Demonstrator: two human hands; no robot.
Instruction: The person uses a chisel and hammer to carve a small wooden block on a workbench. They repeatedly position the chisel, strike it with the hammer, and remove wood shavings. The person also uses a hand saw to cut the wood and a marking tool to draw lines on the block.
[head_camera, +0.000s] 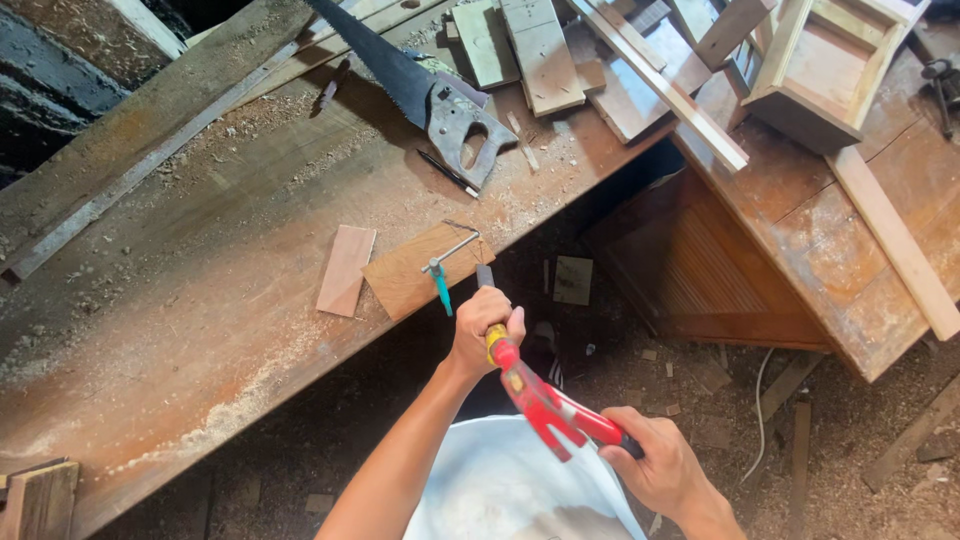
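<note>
My left hand (485, 325) is closed around the front end of a red-framed hand tool (545, 405), just behind its yellow collar. My right hand (655, 465) grips the rear end of the same tool. The tool's dark tip (485, 275) meets the overhanging edge of a thin plywood piece (410, 272). A small metal clamp with a teal handle (440, 280) holds that piece to the edge of the worn wooden bench (200, 300). A second, smaller plywood strip (347, 268) lies loose just to its left.
A black-bladed handsaw (425, 95) and a dark pencil (447, 172) lie farther back on the bench. Offcuts and boards (540, 50) and a wooden box frame (825, 65) crowd the far right. Sawdust covers the bench; scraps litter the dirt floor (700, 380).
</note>
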